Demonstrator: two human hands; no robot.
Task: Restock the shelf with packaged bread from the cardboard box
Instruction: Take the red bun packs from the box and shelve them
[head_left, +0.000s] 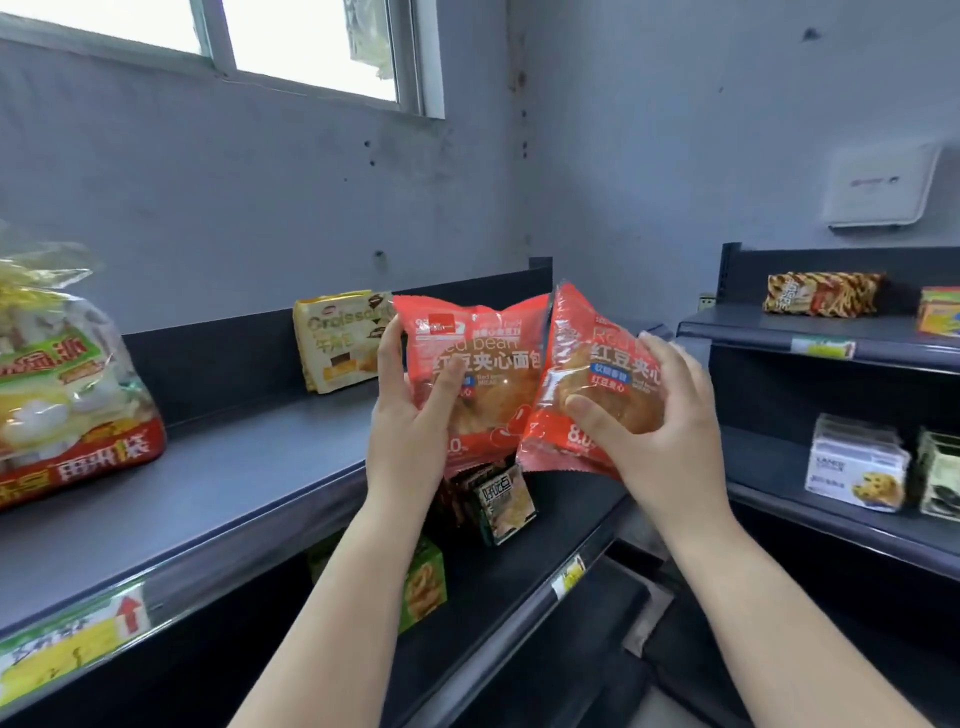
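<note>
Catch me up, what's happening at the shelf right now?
A person is holding two red packs of red bean bread above the top shelf, one in each hand. The left hand grips the left pack; the right hand grips the right pack. Neither pack has been set down yet. A croissant pack stands at the back of that shelf, and a large bag of bread sits at its left end. The cardboard box is out of view.

Big snack bag (62, 395) cut off left
</note>
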